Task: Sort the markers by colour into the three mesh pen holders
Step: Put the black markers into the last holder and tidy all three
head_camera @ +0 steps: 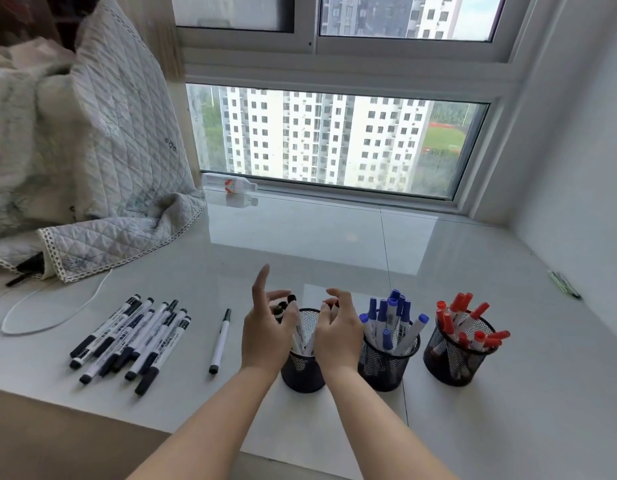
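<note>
Right now both hands hover over the left holder (302, 372), the one taking black markers. The left hand (267, 332) has its fingers loosely curled with the forefinger pointing up; a couple of black caps (288, 301) show just past its fingertips, but I cannot tell whether it grips them or they simply stand in the holder behind. The right hand (338, 332) is half curled too, and what its fingers hide I cannot make out. Most of that holder's mouth is covered by the two hands. Beside it, the middle holder (386, 367) is full of blue markers (391, 315), and the right holder (454, 363) of red ones (468, 320). On the sill (300, 237), a heap of black markers (133, 337) lies well to the left, with a single black marker (220, 340) between heap and hands. A quilt (102, 161) partly covers a dark object at far left.
</note>
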Action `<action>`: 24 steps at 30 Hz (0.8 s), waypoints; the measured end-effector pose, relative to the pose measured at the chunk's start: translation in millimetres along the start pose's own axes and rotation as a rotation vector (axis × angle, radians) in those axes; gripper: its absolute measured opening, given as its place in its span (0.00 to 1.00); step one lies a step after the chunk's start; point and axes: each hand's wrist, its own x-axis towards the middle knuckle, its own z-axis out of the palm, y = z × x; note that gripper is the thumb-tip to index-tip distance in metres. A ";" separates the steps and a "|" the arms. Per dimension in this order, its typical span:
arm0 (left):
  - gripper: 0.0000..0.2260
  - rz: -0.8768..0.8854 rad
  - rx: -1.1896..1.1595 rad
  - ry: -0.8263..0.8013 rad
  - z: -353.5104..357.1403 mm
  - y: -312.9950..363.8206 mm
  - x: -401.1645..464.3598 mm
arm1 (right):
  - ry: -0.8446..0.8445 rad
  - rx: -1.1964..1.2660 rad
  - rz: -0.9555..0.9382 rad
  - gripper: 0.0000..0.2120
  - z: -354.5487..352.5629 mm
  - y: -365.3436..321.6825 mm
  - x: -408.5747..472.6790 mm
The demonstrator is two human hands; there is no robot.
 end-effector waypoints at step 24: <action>0.11 -0.134 0.641 -0.043 -165.1 -85.3 15.4 | -0.434 -0.153 -0.595 0.10 81.5 -37.7 -79.4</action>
